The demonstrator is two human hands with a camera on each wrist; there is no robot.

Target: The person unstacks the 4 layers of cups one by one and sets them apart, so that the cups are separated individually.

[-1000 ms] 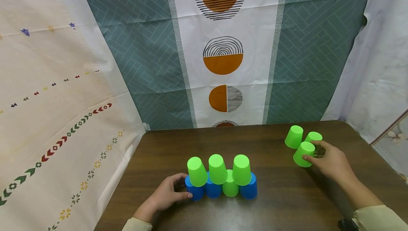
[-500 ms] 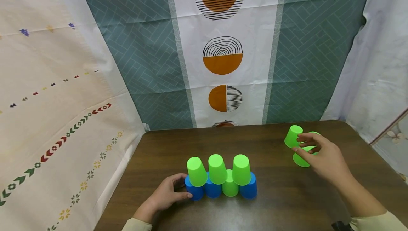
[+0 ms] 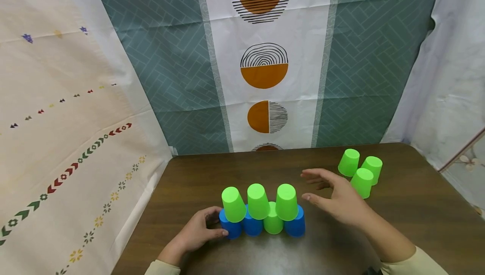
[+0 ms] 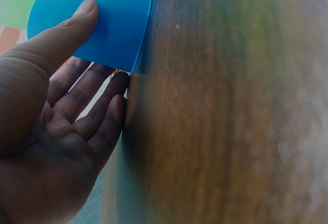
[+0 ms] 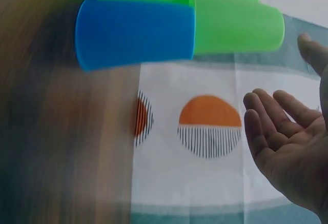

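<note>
Upside-down plastic cups form two rows on the table. Below, from the left, stand a blue cup (image 3: pixel 230 227), a second blue cup (image 3: pixel 252 226), a green cup (image 3: pixel 273 220) and a third blue cup (image 3: pixel 295 225). Three green cups, the left (image 3: pixel 234 206), middle (image 3: pixel 257 202) and right (image 3: pixel 286 203), sit on top. My left hand (image 3: pixel 200 229) holds the leftmost blue cup, thumb (image 4: pixel 88 16) on its near side and fingers on the far side. With nothing in it, my right hand (image 3: pixel 337 197) is just right of the stack, thumb and fingers spread apart.
Three more upside-down green cups, one at the back (image 3: pixel 349 163), one at the right (image 3: pixel 373 169) and one in front (image 3: pixel 362 182), are grouped at the right rear of the brown table (image 3: pixel 212 169). A patterned cloth (image 3: pixel 182 77) hangs behind the table.
My right hand has left the group of green cups and travelled left towards the stack, with no cup in it. The left hand and the cups stay where they were.
</note>
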